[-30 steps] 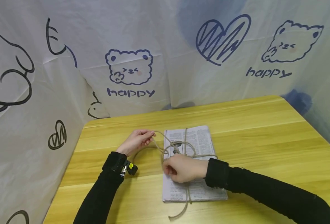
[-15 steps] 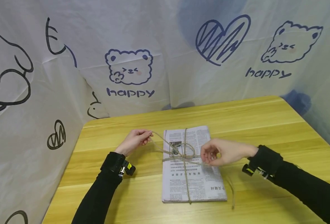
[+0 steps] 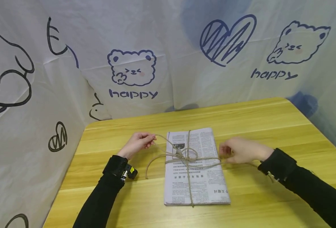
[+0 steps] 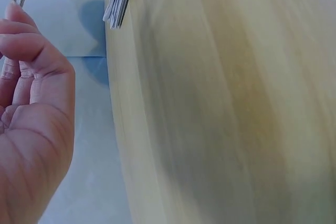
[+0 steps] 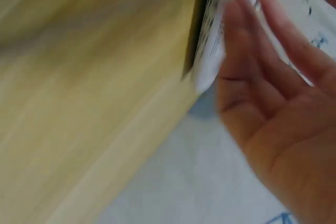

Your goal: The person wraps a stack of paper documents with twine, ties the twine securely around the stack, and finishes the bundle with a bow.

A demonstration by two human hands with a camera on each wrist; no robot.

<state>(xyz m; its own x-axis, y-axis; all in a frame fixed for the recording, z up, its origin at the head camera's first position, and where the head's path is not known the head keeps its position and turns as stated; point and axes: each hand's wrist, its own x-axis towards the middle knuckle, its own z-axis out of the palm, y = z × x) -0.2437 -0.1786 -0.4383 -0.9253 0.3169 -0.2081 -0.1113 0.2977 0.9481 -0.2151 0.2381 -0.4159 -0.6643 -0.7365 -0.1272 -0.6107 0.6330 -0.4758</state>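
Observation:
A flat stack of newspapers point(image 3: 180, 193) lies on the table, bound crosswise with brown twine point(image 3: 190, 183). Loops and a knot of the twine gather near its printed photo. Left of the stack, my left hand point(image 3: 139, 144) pinches a twine loop between thumb and fingertips; two strands rise from those fingers in the left wrist view. My right hand point(image 3: 243, 150), blurred by motion, is at the stack's right edge with fingers bent together. A twine tail trails from under it toward the wrist. In the right wrist view the thumb and fingertips overlap the newspapers point(image 5: 212, 61).
A loose twine end curves over the wooden table point(image 3: 113, 196) left of the stack. White cloth point(image 3: 185, 79) with drawn bears and hearts hangs behind and beside the table. Each wrist wears a black band with a small camera.
My right hand has moved from over the stack to its right edge, drawing twine along. The left hand keeps its pinch in nearly the same place. A loose end now shows at the left.

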